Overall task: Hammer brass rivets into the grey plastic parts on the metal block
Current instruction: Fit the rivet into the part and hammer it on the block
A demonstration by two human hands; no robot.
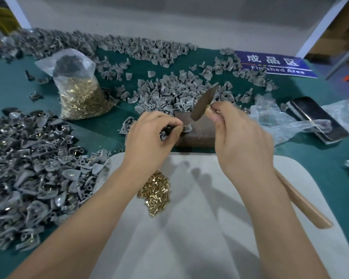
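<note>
Centre frame: left hand [149, 135] w/ fingers curled, pinching a grey plastic part [186, 128] w/ a brass rivet at the near-left edge of the metal block [199, 129]. Right hand [242, 141] clamped round the wooden handle of the hammer [204, 104], gripped high near the head; head tilted, hanging just above the block, handle end sticking out lower right.

Around: loose pile of brass rivets [156, 191] on a white pad [189, 238] in the lower centre, between the forearms. Big heap of grey parts [28, 168] at left, touching the pad's left edge; another heap [169, 95] right behind the block, crowding its far side. More parts strewn along the top of the green table [8, 85]. Clear bag of rivets [79, 91] upper left. Blue "Finished Area" sign [276, 64] upper right, partly covered by parts. Phone [318, 117] at right, w/ crumpled clear plastic [280, 121] lying across it, just beside the block.
</note>
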